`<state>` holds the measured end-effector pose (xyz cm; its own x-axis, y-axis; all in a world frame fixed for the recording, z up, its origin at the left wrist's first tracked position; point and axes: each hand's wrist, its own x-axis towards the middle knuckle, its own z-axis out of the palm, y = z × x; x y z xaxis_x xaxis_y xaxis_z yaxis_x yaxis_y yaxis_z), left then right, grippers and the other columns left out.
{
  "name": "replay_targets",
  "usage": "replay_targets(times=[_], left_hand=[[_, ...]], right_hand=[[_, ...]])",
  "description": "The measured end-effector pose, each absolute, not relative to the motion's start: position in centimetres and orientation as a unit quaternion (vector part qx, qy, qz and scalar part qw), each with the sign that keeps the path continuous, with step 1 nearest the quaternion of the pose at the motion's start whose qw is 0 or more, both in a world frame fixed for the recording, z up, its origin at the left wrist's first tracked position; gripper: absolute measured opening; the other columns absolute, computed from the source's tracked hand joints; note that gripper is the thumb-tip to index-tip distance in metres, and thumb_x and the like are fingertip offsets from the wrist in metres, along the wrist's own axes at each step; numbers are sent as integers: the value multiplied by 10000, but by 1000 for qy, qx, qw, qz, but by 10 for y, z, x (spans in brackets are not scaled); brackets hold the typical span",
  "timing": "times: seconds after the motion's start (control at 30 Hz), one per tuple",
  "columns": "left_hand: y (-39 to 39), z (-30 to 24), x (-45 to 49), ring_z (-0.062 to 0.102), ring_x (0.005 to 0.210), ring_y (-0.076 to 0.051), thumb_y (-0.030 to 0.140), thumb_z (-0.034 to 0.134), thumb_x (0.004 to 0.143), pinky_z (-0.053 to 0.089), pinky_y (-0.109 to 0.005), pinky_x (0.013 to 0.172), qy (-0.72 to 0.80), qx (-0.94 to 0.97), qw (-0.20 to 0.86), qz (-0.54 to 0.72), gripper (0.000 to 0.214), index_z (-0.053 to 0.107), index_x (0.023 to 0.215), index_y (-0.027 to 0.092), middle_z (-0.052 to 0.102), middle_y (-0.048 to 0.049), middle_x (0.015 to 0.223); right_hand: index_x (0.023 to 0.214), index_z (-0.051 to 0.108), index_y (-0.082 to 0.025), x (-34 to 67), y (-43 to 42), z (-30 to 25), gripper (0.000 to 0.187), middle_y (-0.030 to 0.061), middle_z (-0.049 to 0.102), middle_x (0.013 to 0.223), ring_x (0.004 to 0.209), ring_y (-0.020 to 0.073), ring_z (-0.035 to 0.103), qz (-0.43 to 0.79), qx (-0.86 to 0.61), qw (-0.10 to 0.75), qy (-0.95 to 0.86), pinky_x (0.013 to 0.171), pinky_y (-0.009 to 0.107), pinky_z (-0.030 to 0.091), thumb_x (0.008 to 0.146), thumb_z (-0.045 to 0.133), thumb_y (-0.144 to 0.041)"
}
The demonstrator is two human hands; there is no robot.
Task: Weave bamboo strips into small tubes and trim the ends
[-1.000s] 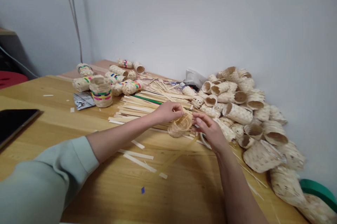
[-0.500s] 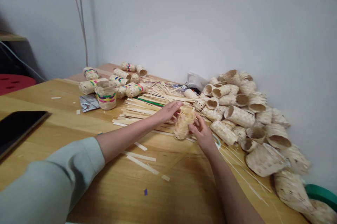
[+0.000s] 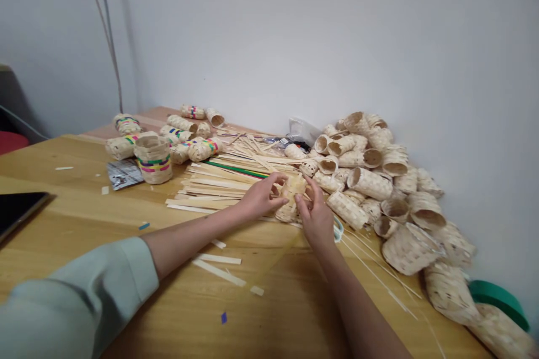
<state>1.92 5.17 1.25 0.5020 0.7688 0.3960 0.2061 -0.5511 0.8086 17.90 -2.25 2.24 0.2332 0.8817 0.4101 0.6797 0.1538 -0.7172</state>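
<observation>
you are keeping one dark tablet [image 3: 17, 210] on the wooden table [image 3: 290, 308], well left of the small woven basket [image 3: 289, 199] in your hands. nearer the basket, one foil blister pack [image 3: 124, 173] is lying beside one upright banded basket [image 3: 154, 161], and about eight woven tubes [image 3: 122, 147] are lying behind them, most showing coloured bands. just left of the basket, a flat stack of bamboo strips [image 3: 214, 185] is spreading out, and three loose strips [image 3: 217, 266] are lying in front of it. your left hand [image 3: 263, 196] is half closed, curling against the basket's left side, while your right hand [image 3: 315, 216] is pinching its right side. you are holding the basket between them at the stack's right end. right of the basket, several dozen woven tubes [image 3: 374, 179] are heaping against the wall, with one green rim [image 3: 499, 297] showing past them.
</observation>
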Motion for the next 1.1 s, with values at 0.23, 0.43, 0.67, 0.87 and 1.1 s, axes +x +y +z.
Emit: replay_targets(times=[0.23, 0.43, 0.67, 0.87, 1.1], left_hand=[[48, 12, 18, 602, 793, -140, 385, 635, 763, 490, -253, 685, 313, 792, 346, 394, 497, 457, 1205, 243, 592, -56, 1149], [45, 8, 19, 614, 770, -139, 371, 621, 787, 489, -266, 700, 315, 788, 345, 401, 482, 456, 1220, 235, 605, -57, 1120], [45, 3, 22, 618, 734, -131, 333, 630, 780, 487, -261, 674, 323, 781, 338, 415, 435, 494, 1180, 228, 633, -42, 1092], [41, 2, 23, 629, 766, -150, 347, 685, 732, 494, -282, 693, 322, 759, 380, 420, 532, 475, 1207, 232, 620, -63, 1149], [54, 9, 21, 628, 916, -181, 329, 805, 603, 481, -311, 799, 199, 618, 608, 458, 763, 360, 1214, 229, 603, -110, 1189]], right_hand=[[1377, 438, -292, 178, -22, 18, 545, 68, 547, 1345, 1118, 305, 589, 49, -630, 411, -657, 937, 450, 452, 862, 538, -437], [1362, 443, -240, 178, -20, 9, 520, 97, 598, 1281, 1113, 268, 605, 14, -635, 409, -655, 914, 398, 484, 887, 498, -445], [1251, 518, -176, 180, -14, -2, 429, 125, 661, 1170, 1005, 252, 662, -61, -624, 416, -658, 847, 378, 525, 908, 453, -426], [1295, 494, -199, 174, -18, 1, 442, 126, 647, 1199, 995, 262, 664, -64, -618, 424, -659, 856, 402, 522, 902, 482, -401], [1428, 314, -221, 174, -23, 17, 608, 130, 604, 1230, 964, 200, 657, 69, -543, 557, -625, 766, 329, 561, 877, 532, -354]])
